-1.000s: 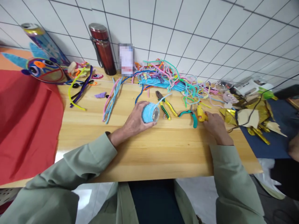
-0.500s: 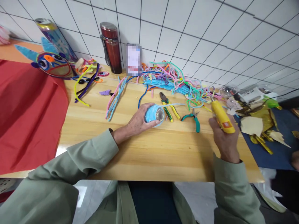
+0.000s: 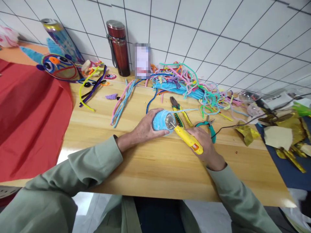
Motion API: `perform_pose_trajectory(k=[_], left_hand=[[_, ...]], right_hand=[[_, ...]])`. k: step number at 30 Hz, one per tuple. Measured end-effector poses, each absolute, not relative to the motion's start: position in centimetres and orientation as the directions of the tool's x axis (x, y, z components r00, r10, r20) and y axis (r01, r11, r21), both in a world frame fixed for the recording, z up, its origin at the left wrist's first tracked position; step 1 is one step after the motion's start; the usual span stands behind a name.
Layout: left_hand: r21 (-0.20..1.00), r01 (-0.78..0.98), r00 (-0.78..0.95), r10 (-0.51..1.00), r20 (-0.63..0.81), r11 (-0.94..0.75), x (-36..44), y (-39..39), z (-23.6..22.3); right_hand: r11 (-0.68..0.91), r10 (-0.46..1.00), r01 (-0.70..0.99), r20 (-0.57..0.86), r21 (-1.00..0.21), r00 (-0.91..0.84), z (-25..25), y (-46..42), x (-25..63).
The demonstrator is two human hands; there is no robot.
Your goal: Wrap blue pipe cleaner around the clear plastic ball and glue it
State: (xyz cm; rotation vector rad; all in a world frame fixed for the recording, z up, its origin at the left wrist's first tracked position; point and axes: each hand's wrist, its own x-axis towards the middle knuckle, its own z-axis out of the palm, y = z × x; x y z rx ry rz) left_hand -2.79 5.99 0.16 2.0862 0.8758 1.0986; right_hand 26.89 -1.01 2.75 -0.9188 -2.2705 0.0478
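My left hand (image 3: 147, 128) is wrapped round a small cylinder wound with light-blue pipe cleaner (image 3: 160, 120), its round end turned to the right. A loose strand of the pipe cleaner sticks out rightward from its top. My right hand (image 3: 203, 142) grips a yellow hot glue gun (image 3: 190, 139). The gun's nozzle points up and left at the cylinder's round end; whether it touches cannot be made out. Just behind lie yellow-and-green pliers (image 3: 181, 113). Teal-handled pliers (image 3: 211, 128) are partly hidden behind my right hand.
A tangle of colourful pipe cleaners (image 3: 184, 81) lies along the tiled wall. A red thermos (image 3: 119, 48) and a phone (image 3: 142, 61) stand there too. Red cloth (image 3: 34, 123) covers the left side. Gold scraps (image 3: 291, 129) and the gun's black cord (image 3: 240, 124) are at right.
My right hand has brought the glue gun leftward from the table's right side to the cylinder's end. Gold foil has shifted onto the table near the cord. My left hand keeps its hold.
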Motion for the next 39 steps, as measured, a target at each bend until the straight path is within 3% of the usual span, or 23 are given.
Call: perform_pose_trajectory(k=[10, 21, 27, 39], left_hand=[[0.800, 0.208, 0.436, 0.785, 0.439, -0.563, -2.6, 6.0, -0.3], [0.778, 0.190, 0.462, 0.753, 0.467, -0.599, -2.6, 6.2, -0.4], [0.715, 0.156, 0.478, 0.685, 0.550, -0.682, -2.4, 6.2, -0.4], [0.733, 0.176, 0.465, 0.712, 0.527, -0.657, -2.3, 6.1, -0.5]], right_hand=[[0.752, 0.639, 0.605, 0.514, -0.262, -0.572, 3.1, -1.1, 26.6], [0.736, 0.659, 0.624, 0.494, -0.264, -0.568, 2.2, -0.7, 26.9], [0.709, 0.686, 0.635, 0.510, -0.307, -0.519, 2.0, -0.7, 27.1], [0.733, 0.663, 0.608, 0.518, -0.305, -0.540, 2.0, -0.9, 26.8]])
